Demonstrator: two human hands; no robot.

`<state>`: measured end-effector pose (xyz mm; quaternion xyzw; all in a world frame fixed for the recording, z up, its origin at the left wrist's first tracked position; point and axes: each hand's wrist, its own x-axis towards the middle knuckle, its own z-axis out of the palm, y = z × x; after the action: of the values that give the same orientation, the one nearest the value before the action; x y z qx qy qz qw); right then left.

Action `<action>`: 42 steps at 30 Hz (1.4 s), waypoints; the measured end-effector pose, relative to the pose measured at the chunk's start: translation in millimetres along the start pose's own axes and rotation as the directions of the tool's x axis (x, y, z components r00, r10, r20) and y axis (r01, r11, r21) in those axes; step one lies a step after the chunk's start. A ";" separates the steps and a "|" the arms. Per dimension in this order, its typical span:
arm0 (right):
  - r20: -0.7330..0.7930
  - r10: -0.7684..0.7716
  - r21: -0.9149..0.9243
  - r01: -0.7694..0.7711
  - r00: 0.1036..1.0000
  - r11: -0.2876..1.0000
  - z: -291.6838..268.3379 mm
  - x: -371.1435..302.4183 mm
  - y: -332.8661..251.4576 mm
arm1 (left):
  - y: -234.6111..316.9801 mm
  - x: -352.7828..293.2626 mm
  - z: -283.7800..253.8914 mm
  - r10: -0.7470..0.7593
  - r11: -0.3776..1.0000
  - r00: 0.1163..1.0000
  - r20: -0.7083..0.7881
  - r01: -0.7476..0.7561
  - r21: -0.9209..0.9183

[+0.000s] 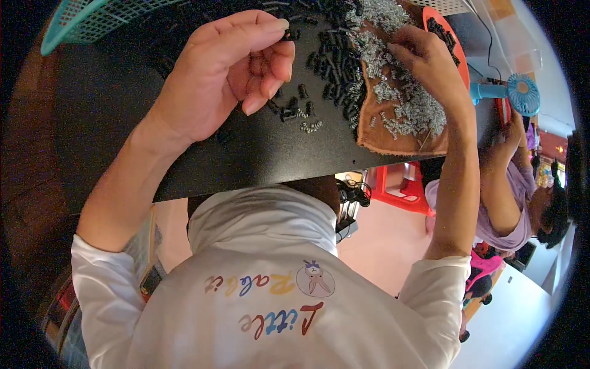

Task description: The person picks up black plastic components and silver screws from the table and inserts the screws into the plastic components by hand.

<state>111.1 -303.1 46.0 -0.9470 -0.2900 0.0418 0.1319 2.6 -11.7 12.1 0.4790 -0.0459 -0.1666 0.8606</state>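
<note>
My left hand [224, 74] is raised over the black table, its thumb and forefinger pinched on a small black cylindrical part [287, 35]; its other fingers are curled. At the right, my right hand [427, 58] reaches down to a heap of small metal coil springs [421, 111] on a brown cloth [375, 138]. Its fingertips are drawn together among the springs, and whatever they grip is hidden. Between my hands spreads a pile of black cylindrical parts [335, 64]. Near the front, a few loose springs [311, 126] lie beside several black parts [290, 112].
A teal basket [67, 27] stands at the far left. Beyond my right wrist are an orange-red tray [461, 58] with black pieces and a blue fan [522, 94]. Another person's arm [501, 178] is at the right. A red stool [393, 190] stands below the table.
</note>
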 end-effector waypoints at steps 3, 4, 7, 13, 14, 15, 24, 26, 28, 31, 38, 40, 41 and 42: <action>0.037 -0.005 -0.061 0.008 0.999 0.998 -0.3 5.7 -2.8 | -0.8 0.1 -2.2 0.009 1.000 1.000 0.010 -0.009 0.003; 0.052 -0.032 -0.092 0.037 0.998 0.995 -0.4 6.6 -2.4 | -0.7 0.3 -2.4 0.009 1.000 1.000 0.010 -0.010 0.002; 0.039 -0.019 -0.054 0.021 0.999 0.998 0.7 7.5 -4.3 | -0.2 1.0 -4.2 0.027 1.000 0.999 0.021 -0.027 0.011; -0.068 0.098 0.163 -0.086 0.993 0.983 -8.2 -3.6 -23.5 | 1.5 1.8 -2.3 0.021 0.999 0.999 0.034 -0.020 -0.038; -0.074 0.109 0.263 -0.086 0.991 0.961 -12.1 -7.0 -34.1 | 2.0 2.7 -1.3 0.006 0.998 0.999 0.036 -0.004 -0.057; -0.073 0.105 0.266 -0.082 0.992 0.961 -13.3 -10.2 -43.9 | 2.1 4.3 0.1 -0.011 0.997 0.999 0.043 0.014 -0.075; -0.140 0.140 0.905 0.070 0.980 0.420 15.6 -8.1 -120.1 | -0.2 9.5 2.4 -0.074 0.983 0.995 0.069 0.085 -0.161; -0.133 0.144 0.915 0.066 0.981 0.398 15.2 -7.1 -123.7 | -3.4 10.6 1.3 -0.064 0.982 0.994 0.084 0.078 -0.171; -0.126 0.151 0.925 0.062 0.980 0.374 14.8 -6.7 -124.4 | -4.3 11.4 3.3 -0.056 0.981 0.993 0.102 0.074 -0.180; -0.142 0.159 0.918 0.070 0.977 0.390 16.3 -4.5 -125.9 | -3.9 11.2 7.1 -0.055 0.981 0.991 0.121 0.076 -0.176; -0.342 0.059 0.746 0.233 0.938 0.624 28.5 -4.4 -126.2 | -7.9 14.1 12.0 -0.099 0.974 0.993 0.062 0.109 -0.199; -0.409 0.028 0.647 0.269 0.912 0.713 30.6 -8.6 -124.7 | -8.8 15.0 13.8 -0.083 0.975 0.994 0.070 0.095 -0.201; -0.474 0.001 0.566 0.304 0.880 0.766 31.6 -10.2 -123.9 | -9.0 15.3 14.6 -0.063 0.977 0.994 0.087 0.079 -0.198; -0.534 -0.033 0.479 0.335 0.845 0.811 32.1 -10.2 -123.1 | -8.8 16.1 14.8 -0.042 0.979 0.994 0.103 0.062 -0.194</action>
<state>31.4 -203.4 48.9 -0.8104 -0.3140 -0.1371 0.4753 12.0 -33.3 11.4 0.3837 -0.0589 -0.2161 0.8959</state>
